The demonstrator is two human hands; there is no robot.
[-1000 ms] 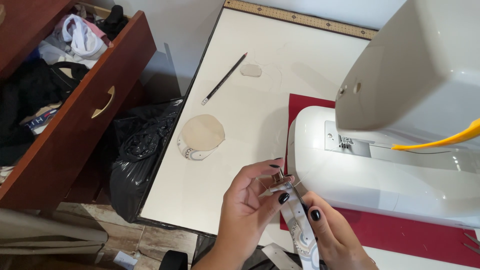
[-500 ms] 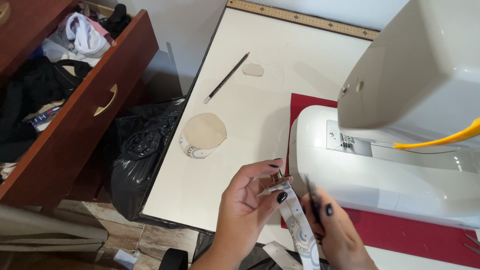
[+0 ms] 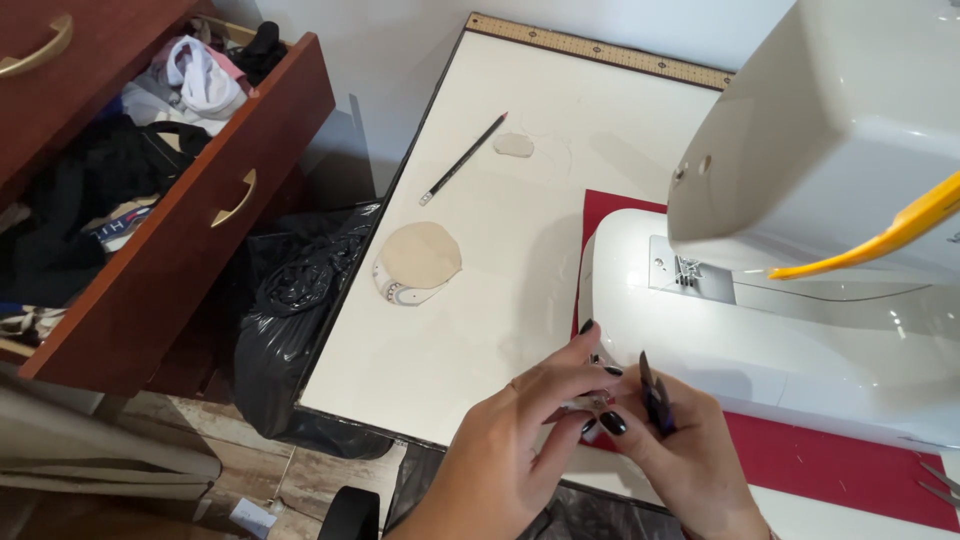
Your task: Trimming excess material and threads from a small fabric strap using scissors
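My left hand [image 3: 525, 435] pinches a small patterned fabric strip [image 3: 597, 401] at the near edge of the white table [image 3: 520, 300]; my fingers hide most of the strip. My right hand [image 3: 685, 465] meets it from the right and holds a small dark snipping tool [image 3: 652, 392] with its tip pointing up, right beside the strip. Both hands sit just in front of the base of the white sewing machine [image 3: 760, 340], which stands on a red mat [image 3: 840, 460].
A round beige fabric piece [image 3: 420, 262], a pencil [image 3: 463, 160] and a small beige scrap [image 3: 513, 145] lie on the table; a ruler [image 3: 600, 47] lines its far edge. An open wooden drawer [image 3: 190, 230] of clothes and a black plastic bag [image 3: 300, 320] are at left.
My hands have closed together and the strip that hung down between them is now bunched in my fingers. The dark tool has come up in my right hand.
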